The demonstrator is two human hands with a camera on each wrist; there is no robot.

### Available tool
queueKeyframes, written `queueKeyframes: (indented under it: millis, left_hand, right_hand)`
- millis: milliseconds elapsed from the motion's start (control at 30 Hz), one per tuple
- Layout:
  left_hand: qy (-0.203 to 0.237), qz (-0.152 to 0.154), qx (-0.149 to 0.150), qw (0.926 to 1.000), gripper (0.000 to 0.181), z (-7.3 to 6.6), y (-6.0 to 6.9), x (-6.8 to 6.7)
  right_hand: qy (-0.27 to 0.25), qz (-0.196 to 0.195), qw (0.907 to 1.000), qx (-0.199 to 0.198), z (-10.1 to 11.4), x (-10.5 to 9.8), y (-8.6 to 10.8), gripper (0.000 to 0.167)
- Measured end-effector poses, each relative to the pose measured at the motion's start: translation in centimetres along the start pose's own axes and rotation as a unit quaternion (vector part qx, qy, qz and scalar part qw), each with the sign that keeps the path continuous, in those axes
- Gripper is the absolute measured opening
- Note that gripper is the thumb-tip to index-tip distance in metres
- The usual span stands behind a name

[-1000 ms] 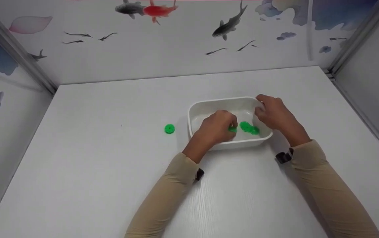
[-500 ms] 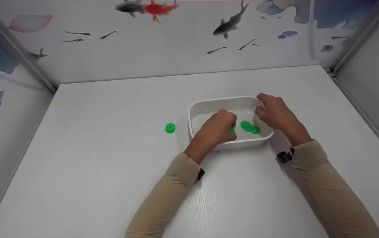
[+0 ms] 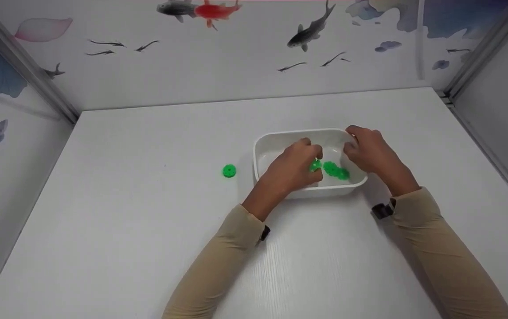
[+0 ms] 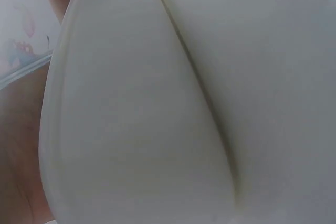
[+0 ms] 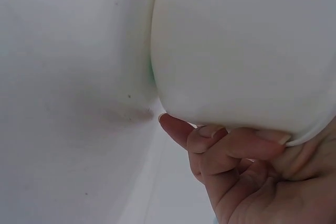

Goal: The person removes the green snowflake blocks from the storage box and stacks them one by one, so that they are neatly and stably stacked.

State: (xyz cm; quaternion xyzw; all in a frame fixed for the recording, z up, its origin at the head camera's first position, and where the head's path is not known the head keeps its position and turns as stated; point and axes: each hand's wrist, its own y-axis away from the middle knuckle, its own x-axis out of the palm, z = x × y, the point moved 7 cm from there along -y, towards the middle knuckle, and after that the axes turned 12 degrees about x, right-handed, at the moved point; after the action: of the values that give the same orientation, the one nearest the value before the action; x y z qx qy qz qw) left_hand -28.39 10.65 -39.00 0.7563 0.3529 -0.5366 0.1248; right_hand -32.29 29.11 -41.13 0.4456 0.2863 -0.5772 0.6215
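A white rectangular tray (image 3: 320, 192) stands on the table, right of the middle. My left hand (image 3: 291, 166) reaches over its near left side, thumb and fingers curled around a green toothed disc (image 3: 315, 165), partly hidden by them. Beside that disc, further green toothed discs (image 3: 336, 170) lie overlapping on the tray floor. My right hand (image 3: 367, 148) grips the tray's right end; in the right wrist view its fingers (image 5: 236, 148) lie against the outside of the wall. The left wrist view mostly shows the tray's outer wall (image 4: 131, 103), with the left hand (image 4: 21, 156) partly behind the rim.
One round green disc (image 3: 229, 171) lies on the white table (image 3: 147, 212) just left of the tray. A panel with painted fish (image 3: 309, 33) rises behind the table's far edge, with side panels at left and right.
The left hand has shifted slightly up and right within the tray. Its thumb and fingers are wider apart, showing more of the green disc. The right hand stays on the tray's end.
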Motion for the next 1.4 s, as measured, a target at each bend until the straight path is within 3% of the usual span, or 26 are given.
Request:
queueKeyframes:
  millis: [167,433,833,1100,1400]
  left_hand:
    - [-0.003,-0.022,0.013,0.9997,0.035,-0.2,0.9,-0.8]
    - [0.009,-0.066,0.039,0.997,0.028,0.7,3.0,-2.6]
    - [0.036,-0.093,0.066,0.9928,0.025,1.0,5.5,-4.4]
    - [0.058,-0.109,0.05,0.9911,0.026,3.1,8.1,-5.2]
    - [0.058,-0.139,0.052,0.9872,0.027,4.1,9.5,-7.0]
  right_hand:
    - [-0.001,0.006,1.0,0.004,-0.2,0.0,-0.2,0.044]
    - [-0.001,-0.007,1.0,-0.006,-0.1,0.1,-0.1,0.044]
    - [0.001,0.004,1.0,0.001,-0.2,0.1,-0.1,0.047]
    - [0.005,0.002,1.0,0.004,-0.3,-0.1,-0.3,0.048]
    - [0.006,0.005,1.0,-0.002,-0.1,0.1,-0.2,0.048]
